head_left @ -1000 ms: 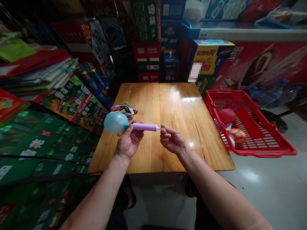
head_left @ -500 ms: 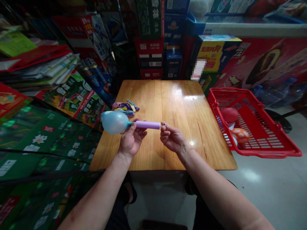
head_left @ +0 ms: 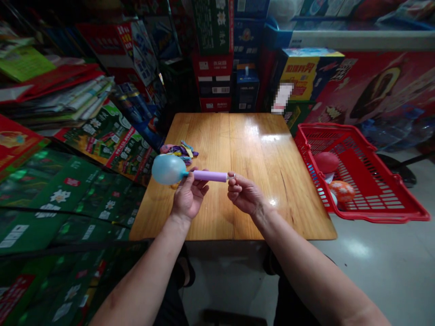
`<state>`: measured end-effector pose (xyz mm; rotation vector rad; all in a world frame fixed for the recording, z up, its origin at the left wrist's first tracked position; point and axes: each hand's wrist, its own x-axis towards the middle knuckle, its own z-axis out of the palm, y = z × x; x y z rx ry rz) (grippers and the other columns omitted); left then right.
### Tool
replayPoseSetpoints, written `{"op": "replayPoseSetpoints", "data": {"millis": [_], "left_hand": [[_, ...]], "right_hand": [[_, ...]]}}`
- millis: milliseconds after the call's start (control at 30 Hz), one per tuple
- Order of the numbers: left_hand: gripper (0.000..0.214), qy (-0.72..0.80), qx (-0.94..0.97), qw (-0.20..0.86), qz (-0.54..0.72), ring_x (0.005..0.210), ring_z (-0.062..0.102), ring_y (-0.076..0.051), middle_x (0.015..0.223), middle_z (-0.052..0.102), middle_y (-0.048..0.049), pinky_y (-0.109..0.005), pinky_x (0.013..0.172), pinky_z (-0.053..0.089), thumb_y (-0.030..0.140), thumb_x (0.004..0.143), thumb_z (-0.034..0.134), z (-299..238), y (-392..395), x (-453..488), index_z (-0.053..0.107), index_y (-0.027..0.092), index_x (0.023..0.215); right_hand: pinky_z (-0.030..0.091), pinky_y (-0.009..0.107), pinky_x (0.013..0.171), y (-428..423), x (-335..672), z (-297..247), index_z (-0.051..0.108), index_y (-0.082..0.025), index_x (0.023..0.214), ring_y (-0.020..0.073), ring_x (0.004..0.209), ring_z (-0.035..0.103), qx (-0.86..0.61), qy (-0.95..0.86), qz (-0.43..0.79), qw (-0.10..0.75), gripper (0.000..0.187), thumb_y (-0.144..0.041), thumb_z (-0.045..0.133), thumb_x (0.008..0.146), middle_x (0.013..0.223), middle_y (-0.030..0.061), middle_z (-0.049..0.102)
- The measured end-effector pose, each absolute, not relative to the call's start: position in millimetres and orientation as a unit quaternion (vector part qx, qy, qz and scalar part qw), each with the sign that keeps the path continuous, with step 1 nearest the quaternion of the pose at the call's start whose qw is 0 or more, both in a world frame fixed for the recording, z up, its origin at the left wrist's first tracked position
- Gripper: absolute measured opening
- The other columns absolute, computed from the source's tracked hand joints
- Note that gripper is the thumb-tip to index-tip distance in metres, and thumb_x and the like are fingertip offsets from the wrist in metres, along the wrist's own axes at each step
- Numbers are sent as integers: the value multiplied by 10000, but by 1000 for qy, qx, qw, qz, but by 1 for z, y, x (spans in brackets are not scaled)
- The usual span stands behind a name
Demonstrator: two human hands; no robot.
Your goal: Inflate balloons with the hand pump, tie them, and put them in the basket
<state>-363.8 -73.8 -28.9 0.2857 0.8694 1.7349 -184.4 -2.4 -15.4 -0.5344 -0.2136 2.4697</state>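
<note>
While inflated balloon is pinched onto pump by left hand, pump handle is pinched by right hand; limp balloons are heaped on table.

A dim scene is lit, apparently from above, with white glare reflected off the wooden table and pale floor, boxes at upper left sunk in shadow, outer edges stretched and smeared, and one small pale patch masked by coarse pixels.
</note>
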Motion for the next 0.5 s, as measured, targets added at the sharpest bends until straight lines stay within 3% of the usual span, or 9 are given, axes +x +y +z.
{"op": "replayPoseSetpoints", "data": {"millis": [200, 367, 500], "left_hand": [[272, 377, 114, 555, 733, 933, 721, -199, 1112, 750, -105, -253, 693, 543, 338, 892, 710, -20, -70, -378, 699, 217, 1135], [256, 383, 129, 495, 769, 934, 713, -180, 1144, 746, -74, -235, 676, 547, 334, 885, 719, -13, -74, -388, 714, 226, 1117], [294, 389, 160, 527, 739, 966, 712, -194, 1234, 719, -69, -268, 695, 574, 321, 872, 737, -20, -79, -372, 706, 251, 1155]], "right_hand": [[401, 122, 454, 10, -166, -10, 637, -143, 1013, 35, 468, 448, -205, -57, 934, 288, 102, -112, 597, 925, 694, -22, 640], [401, 125, 455, 18, -151, -6, 630, -139, 1001, 30, 454, 438, -189, -44, 924, 330, 125, -102, 517, 963, 674, -30, 628], [395, 125, 448, 6, -165, -11, 626, -139, 995, 28, 446, 437, -196, -44, 930, 309, 76, -112, 588, 935, 666, -31, 626]]}}
